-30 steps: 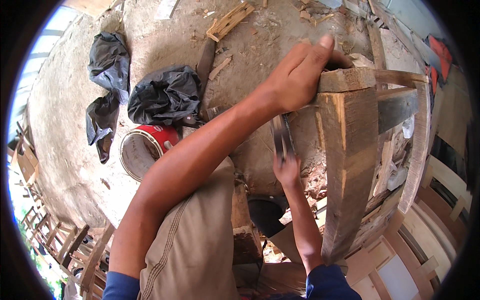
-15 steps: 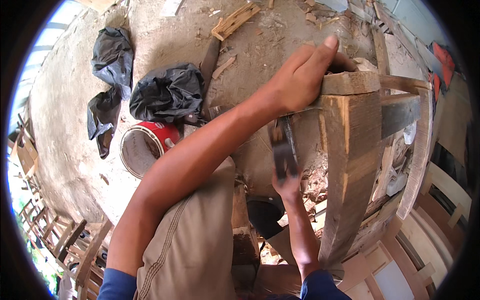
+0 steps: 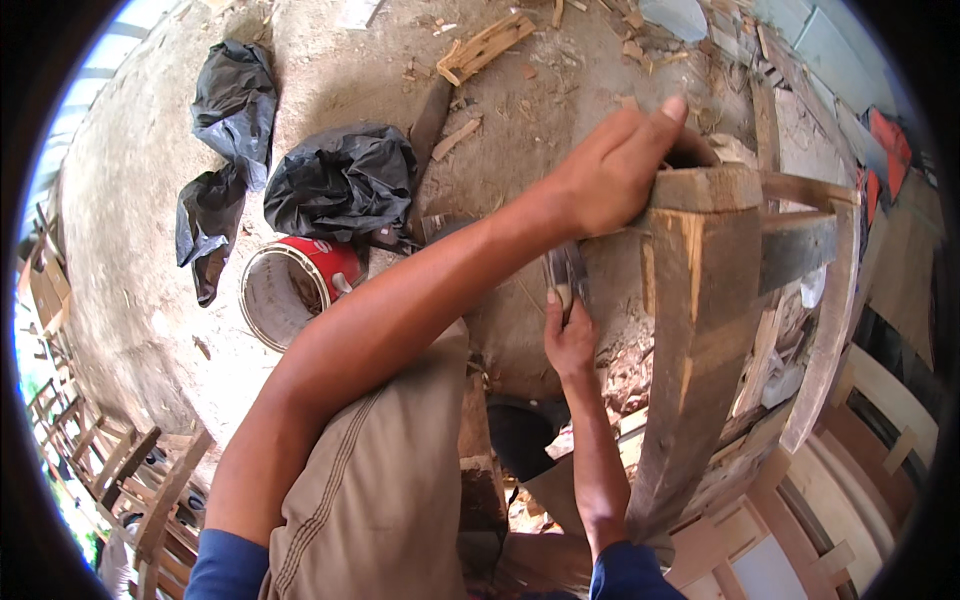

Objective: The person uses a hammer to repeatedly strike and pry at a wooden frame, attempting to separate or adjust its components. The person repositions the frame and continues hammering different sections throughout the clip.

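My left hand (image 3: 622, 168) reaches across and rests at the top corner of a rough wooden chair frame (image 3: 703, 270). Its thumb sticks up, while the other fingers curl over the wood, partly hidden. Lower down, left of the frame's thick post, my right hand (image 3: 572, 345) is closed around a dark hand tool (image 3: 568, 272) with a pale wooden-looking part. The tool's far end lies behind my left wrist, and its exact kind is unclear.
Black plastic bags (image 3: 340, 180) and a red bucket (image 3: 325, 262) lying on its side are on the floor at left. A split wood block (image 3: 487, 48) lies farther off. Wood shavings (image 3: 625, 375) gather beside the post. More chair frames (image 3: 125, 480) stand at lower left.
My right hand and the tool have shifted slightly up, with the tool sliding farther behind my left forearm. My left hand keeps its hold on the frame; the whole view has shifted slightly.
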A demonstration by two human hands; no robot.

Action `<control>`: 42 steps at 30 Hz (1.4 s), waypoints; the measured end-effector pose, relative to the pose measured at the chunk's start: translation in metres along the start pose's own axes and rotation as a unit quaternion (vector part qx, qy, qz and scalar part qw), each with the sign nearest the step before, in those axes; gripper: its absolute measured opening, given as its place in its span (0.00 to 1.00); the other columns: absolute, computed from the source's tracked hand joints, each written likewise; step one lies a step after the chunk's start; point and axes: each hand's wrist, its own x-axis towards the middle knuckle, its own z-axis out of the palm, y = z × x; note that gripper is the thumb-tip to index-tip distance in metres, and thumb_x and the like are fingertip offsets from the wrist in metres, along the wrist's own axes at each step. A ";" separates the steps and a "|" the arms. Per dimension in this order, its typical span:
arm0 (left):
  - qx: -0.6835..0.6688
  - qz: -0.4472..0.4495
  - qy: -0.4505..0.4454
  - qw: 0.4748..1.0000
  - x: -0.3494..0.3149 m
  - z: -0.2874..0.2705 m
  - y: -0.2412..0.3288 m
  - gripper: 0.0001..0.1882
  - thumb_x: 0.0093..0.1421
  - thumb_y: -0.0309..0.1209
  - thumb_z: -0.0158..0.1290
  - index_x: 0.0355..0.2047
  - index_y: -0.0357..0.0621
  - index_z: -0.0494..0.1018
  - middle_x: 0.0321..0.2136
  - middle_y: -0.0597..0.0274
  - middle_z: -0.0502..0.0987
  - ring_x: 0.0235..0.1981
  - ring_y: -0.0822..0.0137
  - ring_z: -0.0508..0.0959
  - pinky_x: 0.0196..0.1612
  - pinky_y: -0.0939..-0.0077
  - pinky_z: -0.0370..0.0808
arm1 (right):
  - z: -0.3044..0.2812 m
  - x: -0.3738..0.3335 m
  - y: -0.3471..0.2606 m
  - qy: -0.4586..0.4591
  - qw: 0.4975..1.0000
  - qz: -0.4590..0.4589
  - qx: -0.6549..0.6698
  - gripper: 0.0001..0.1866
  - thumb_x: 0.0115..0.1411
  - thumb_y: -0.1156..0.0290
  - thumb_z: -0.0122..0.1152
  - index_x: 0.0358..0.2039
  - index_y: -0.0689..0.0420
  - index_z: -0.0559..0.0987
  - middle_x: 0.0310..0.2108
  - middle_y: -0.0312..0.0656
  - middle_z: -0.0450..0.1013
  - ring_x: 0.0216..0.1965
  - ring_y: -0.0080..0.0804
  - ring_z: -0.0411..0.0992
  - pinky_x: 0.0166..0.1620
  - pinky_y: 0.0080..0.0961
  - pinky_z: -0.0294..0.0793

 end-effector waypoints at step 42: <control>0.059 0.001 0.007 0.998 -0.001 -0.004 -0.015 0.39 0.75 0.53 0.26 0.41 0.33 0.81 0.36 0.46 0.83 0.40 0.54 0.81 0.52 0.63 0.73 | 0.017 0.005 0.009 -0.003 0.997 0.055 0.049 0.20 0.73 0.60 0.48 0.44 0.68 0.78 0.30 0.63 0.76 0.35 0.64 0.76 0.38 0.46 0.75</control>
